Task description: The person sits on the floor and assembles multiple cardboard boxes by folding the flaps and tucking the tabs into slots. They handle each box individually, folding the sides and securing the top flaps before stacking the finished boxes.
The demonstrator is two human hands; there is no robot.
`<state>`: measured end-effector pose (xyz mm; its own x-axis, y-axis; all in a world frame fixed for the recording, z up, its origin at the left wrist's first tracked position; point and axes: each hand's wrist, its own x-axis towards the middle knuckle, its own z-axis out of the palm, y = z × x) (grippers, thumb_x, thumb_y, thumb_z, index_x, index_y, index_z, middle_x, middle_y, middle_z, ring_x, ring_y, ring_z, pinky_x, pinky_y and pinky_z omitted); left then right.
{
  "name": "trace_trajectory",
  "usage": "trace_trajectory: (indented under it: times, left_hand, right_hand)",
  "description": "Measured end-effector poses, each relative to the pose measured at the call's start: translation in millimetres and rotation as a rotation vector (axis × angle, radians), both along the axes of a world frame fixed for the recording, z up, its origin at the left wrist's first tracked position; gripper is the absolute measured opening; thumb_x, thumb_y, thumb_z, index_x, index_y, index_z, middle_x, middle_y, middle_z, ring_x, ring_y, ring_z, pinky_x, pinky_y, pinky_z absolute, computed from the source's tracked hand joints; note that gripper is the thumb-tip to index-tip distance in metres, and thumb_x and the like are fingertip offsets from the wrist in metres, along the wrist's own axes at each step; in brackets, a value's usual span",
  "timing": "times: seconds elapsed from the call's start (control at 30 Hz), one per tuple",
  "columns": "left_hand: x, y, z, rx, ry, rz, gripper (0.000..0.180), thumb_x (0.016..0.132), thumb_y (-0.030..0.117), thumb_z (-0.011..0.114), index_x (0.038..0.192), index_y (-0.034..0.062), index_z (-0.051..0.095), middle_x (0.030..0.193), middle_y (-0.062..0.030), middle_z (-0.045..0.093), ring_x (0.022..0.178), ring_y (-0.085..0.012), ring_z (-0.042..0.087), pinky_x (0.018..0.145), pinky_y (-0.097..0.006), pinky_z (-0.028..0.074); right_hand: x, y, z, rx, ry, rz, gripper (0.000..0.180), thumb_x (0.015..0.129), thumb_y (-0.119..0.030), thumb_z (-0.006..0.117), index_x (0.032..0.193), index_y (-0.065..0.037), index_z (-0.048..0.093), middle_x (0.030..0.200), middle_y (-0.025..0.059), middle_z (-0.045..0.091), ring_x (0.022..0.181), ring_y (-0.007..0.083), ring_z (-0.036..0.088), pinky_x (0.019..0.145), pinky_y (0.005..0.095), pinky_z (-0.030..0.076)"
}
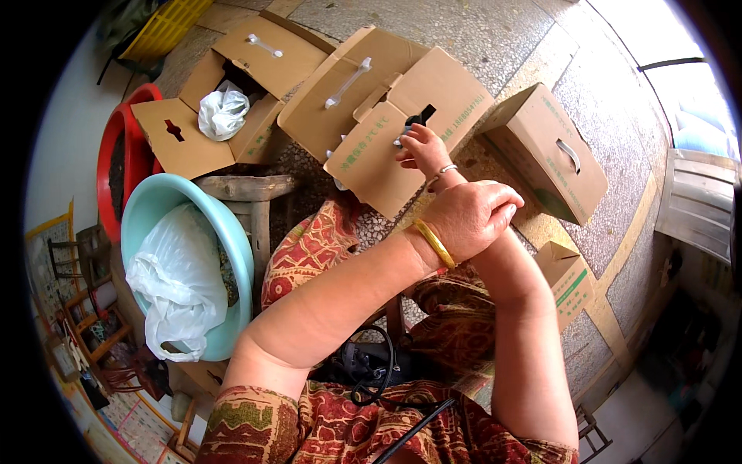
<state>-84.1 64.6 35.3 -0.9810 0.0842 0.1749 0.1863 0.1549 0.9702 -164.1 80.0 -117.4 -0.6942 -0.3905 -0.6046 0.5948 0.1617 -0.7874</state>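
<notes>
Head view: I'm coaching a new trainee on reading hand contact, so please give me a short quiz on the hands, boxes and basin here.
1. True or false: the right hand has its fingertips at the slot in a flap of a cardboard box.
2. Where does the left hand rest? A) in the basin B) on the right forearm C) on a wooden stool
3. Fill in: the large white plastic bag lies in a pale green ___.

Key: 1 true; 2 B; 3 basin.
</notes>
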Motion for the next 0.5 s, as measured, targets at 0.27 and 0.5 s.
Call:
trace_trajectory:
  times: [0.27, 0.5]
  left_hand:
    - [4, -18, 1, -0.005, -0.017, 0.076, 0.011, 0.081, 0.006, 0.053, 0.088, 0.0015, 0.060, 0.081, -0.0127, 0.063, 0.076, -0.0246, 0.061, 0.071, -0.031, 0.047]
    - [8, -23, 3, -0.008, -0.084, 0.074, 0.011, 0.081, 0.009, 0.054, 0.088, 0.0036, 0.061, 0.079, -0.0118, 0.062, 0.075, -0.0250, 0.060, 0.071, -0.031, 0.047]
  right_hand:
    - [-5, -16, -6, 0.010, -0.096, -0.185, 0.059, 0.083, -0.022, 0.055, 0.130, 0.003, 0.028, 0.085, 0.0127, 0.057, 0.050, 0.0190, 0.059, 0.041, 0.0295, 0.049]
    - [3, 22, 39, -0.066, -0.183, -0.225, 0.025, 0.085, -0.030, 0.054, 0.086, -0.005, 0.055, 0.074, 0.0019, 0.056, 0.054, 0.0113, 0.054, 0.050, 0.0236, 0.047]
